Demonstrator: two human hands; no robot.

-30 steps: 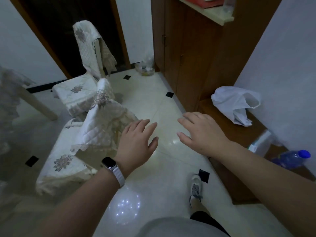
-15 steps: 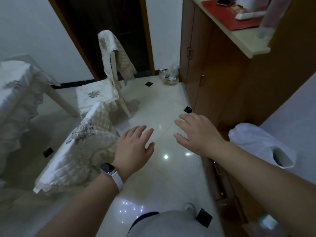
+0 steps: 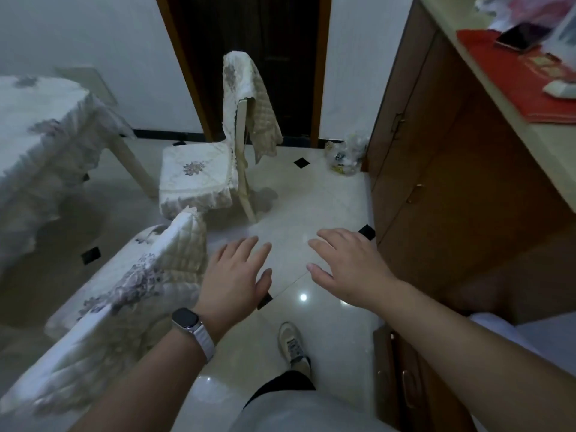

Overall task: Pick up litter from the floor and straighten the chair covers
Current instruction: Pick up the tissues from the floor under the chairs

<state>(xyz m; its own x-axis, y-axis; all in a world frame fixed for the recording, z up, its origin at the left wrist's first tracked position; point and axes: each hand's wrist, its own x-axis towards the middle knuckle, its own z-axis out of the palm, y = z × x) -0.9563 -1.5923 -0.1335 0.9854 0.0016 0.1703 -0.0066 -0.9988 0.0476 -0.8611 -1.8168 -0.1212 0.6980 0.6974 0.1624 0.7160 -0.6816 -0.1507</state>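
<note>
A: Item one, litter: a clear crumpled bag with scraps inside, on the floor in the upper centre-right of the frame, tucked where the cabinet meets the back wall.

B: Bearing from the hands?

A: Up-frame and right of both. The right hand is the nearer; the left hand sits lower and further left. Well apart from either; nothing touches it.

B: Long axis?

A: None to speak of; it is a rounded heap, so I judge approach angle matters little.

B: Item two?

A: Far chair cover, upper centre, draped askew over the chair back, one flap hanging down the right side. Near chair cover, lower left, bunched and tilted, just beside the left wrist.

B: State of the fingers?

A: Both hands palm-down, fingers spread apart, holding nothing.

B: Surrounds?

A: A watch on the left wrist, a shoe on the tile at lower centre, a red mat and a phone on the worktop at upper right.

B: Judgement?

A: Litter falls to the right hand, the near cover to the left.
</note>
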